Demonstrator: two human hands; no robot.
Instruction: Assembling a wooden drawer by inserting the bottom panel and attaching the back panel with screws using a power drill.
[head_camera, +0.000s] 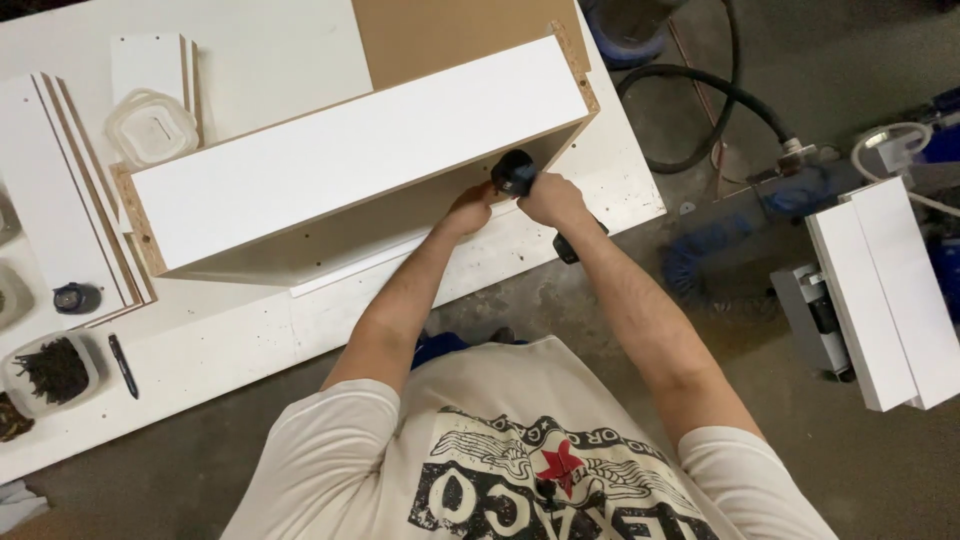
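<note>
Woodworking workshop: white worktop (300, 330) dusted with chips, half-built white chipboard cabinet (340, 160), stacked white panels (60, 190), tub of dark screws (50, 370), black dust hose (700, 90), bare concrete floor (780, 460), more white boards (890, 290) leaning by a machine.

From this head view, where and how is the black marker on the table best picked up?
Pinch the marker across the middle of its barrel, coming straight down from above. It lies flat and alone on the white table, slim and long, with free room on both sides beside the screw tub.
</note>
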